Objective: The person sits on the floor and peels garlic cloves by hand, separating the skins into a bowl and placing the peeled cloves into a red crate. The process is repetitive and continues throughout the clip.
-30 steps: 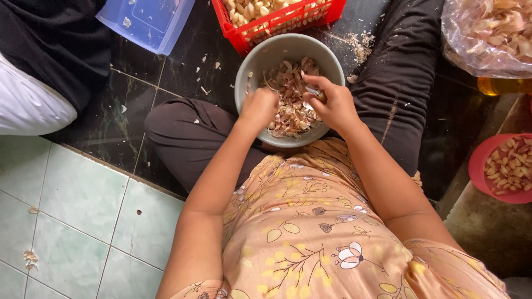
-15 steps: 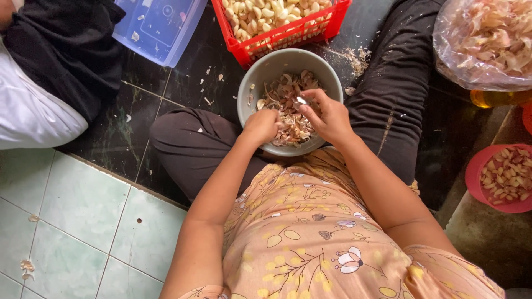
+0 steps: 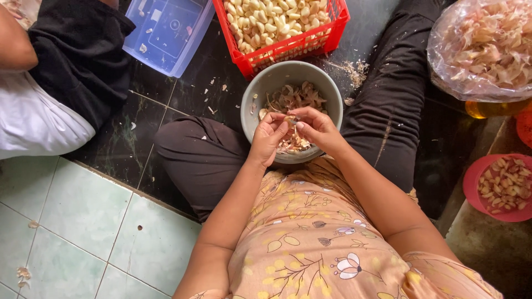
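Note:
A grey bowl of papery garlic skins rests between my legs on the floor. Over its near side my left hand and my right hand meet, fingertips pinching a small garlic clove between them. Both hands hold the clove above the skins. Just beyond the bowl stands a red plastic basket filled with peeled pale garlic cloves.
A clear blue plastic tub sits at the top left. A plastic bag of garlic skins lies at the top right, and a red bowl of cloves at the right. Another person in black and white sits at the left.
The view has tilted, so the bowl and hands sit lower in the frame. My hands have drawn together at the bowl's near side, pinching one clove.

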